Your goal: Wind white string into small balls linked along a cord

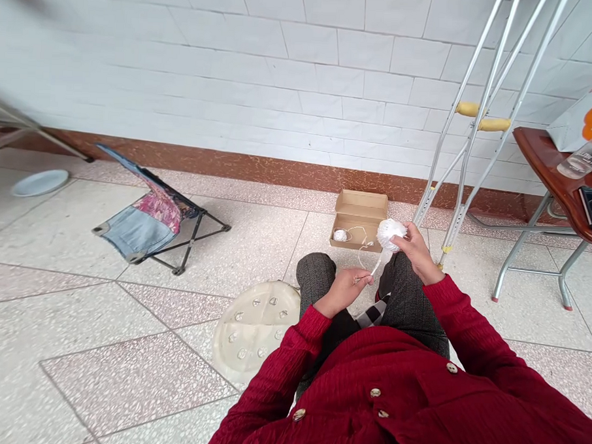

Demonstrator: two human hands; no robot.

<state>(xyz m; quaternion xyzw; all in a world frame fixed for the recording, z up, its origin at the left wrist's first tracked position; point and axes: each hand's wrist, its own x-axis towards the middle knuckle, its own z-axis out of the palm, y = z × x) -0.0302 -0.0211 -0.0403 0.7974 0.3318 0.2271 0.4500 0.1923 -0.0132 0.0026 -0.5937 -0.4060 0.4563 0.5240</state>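
A round white knitted or crocheted piece [389,234] is held up by my right hand [416,251], thumb on its near face and fingers behind. White yarn [376,263] runs down from it to my left hand [348,291], whose fingers are pinched together on the strand; whether a thin tool is also in that pinch I cannot make out. On the floor just beyond my knees stands an open cardboard box [344,221] with its lid raised. Inside lies a small ball of white yarn [340,235], its loose strand trailing over the box edge toward my hands.
A folding chair [146,225] stands at the left, with a pale plate [41,182] farther off. Beside my left leg lies a round cream mat [252,328]. Crutches [477,118] lean on the tiled wall, near a brown stool [539,160] bearing a clear cup [580,159].
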